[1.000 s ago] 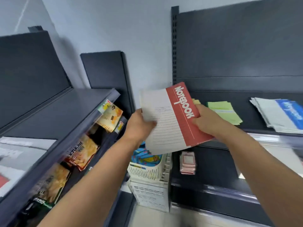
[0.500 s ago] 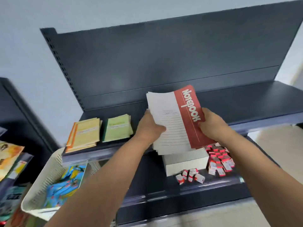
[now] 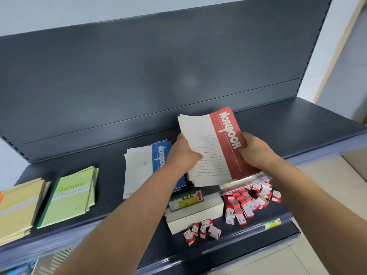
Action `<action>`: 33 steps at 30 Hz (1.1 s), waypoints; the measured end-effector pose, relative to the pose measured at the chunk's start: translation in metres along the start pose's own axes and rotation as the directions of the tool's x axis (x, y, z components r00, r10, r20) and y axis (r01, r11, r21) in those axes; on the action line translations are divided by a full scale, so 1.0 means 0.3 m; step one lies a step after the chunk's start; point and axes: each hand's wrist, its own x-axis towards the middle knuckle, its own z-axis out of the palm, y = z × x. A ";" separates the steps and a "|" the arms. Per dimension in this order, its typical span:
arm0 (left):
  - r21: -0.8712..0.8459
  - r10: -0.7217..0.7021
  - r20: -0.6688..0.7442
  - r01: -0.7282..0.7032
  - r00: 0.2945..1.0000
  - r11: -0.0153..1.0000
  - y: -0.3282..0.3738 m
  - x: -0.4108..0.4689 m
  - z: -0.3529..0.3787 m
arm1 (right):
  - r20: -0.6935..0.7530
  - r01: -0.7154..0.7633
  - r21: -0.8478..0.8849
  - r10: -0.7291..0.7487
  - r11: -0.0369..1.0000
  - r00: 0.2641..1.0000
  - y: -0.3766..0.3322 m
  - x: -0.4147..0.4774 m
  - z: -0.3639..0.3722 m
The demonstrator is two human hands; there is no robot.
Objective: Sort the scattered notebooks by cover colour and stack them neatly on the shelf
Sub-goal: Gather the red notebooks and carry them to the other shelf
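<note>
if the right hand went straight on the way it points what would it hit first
The right hand grips the red notebook stack and points forward-left over the shelf. Beyond the stack that line looks free, so it would probably meet the dark back panel first; depth is hard to judge.

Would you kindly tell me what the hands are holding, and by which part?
Both hold the stack of red notebooks: the left hand grips its left edge, the right hand its right, red edge.
</note>
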 end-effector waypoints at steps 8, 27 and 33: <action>0.075 -0.043 0.079 0.037 0.996 0.996 0.002 0.198 0.078 | 0.020 -0.056 -0.068 0.057 0.996 0.998 0.052 0.204 0.007; 0.370 -0.257 0.103 0.203 0.961 0.907 0.209 0.240 0.359 | 0.127 0.078 -0.501 -0.016 0.862 0.992 0.332 0.378 -0.140; 0.633 -0.132 -0.096 0.163 0.987 0.757 0.187 0.146 0.313 | 0.212 0.393 -0.612 -0.337 0.687 0.918 0.238 0.344 -0.090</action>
